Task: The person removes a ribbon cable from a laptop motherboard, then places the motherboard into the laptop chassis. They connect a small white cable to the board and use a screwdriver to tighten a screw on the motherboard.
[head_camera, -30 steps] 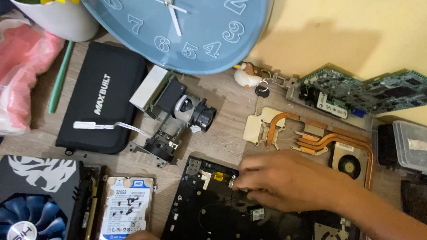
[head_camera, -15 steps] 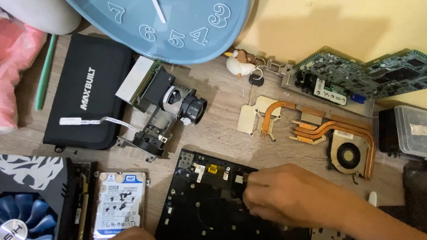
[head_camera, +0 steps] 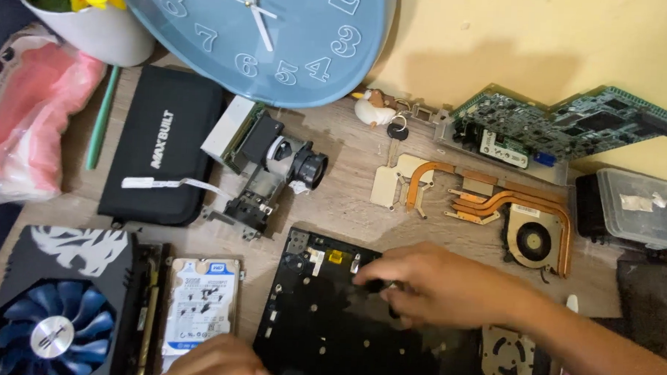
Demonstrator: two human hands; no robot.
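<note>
Black laptop base panel (head_camera: pixel 328 328) lies flat on the wooden table (head_camera: pixel 348 203), low in the middle of my view, just right of the bare hard drive (head_camera: pixel 200 308). My right hand (head_camera: pixel 433 283) rests on its upper edge, fingers curled over a small dark part there; what exactly they pinch is hidden, so I cannot tell whether they grip it or only press. A second ago the same hand sat at this spot on the panel; it has barely shifted, so the work stays at that one corner. My left hand (head_camera: pixel 216 361) has come further in along the bottom edge, touching the panel's lower left corner beside the drive; only its knuckles show, grasp not readable.

Around: graphics card with blue fan (head_camera: pixel 56 311) at far left, black zip case (head_camera: pixel 161 148) above it, projector lens block (head_camera: pixel 275 167), copper heat-pipe cooler with fan (head_camera: pixel 495 215), green circuit board (head_camera: pixel 565 125), blue wall clock (head_camera: pixel 280 30) leaning at the top.
</note>
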